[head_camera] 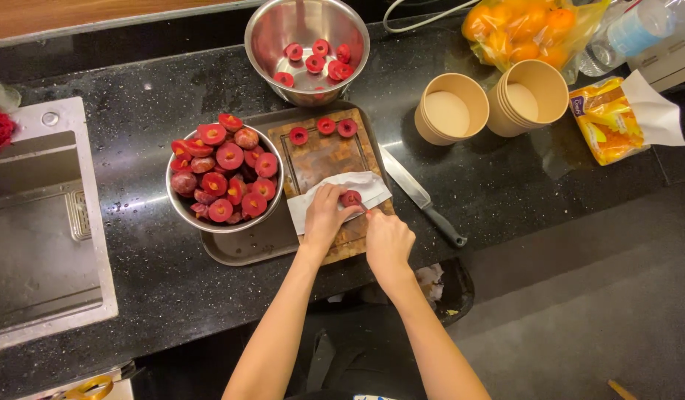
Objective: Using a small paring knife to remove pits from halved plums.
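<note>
fruit half pinned on the board

left hand (324, 216) presses a red fruit half (350, 198) against the white paper towel (335, 194) on the wooden cutting board (324, 157), fingertips grasping its edge. right hand (387, 238) is clenched around a small tool whose tip touches the fruit; the tool itself is mostly hidden. three more halves (325, 127) lie at the board's far end. a steel bowl of cut fruit (224, 178) sits just left on the tray (246, 248), a knife (420, 196) lies to the right.
</note>
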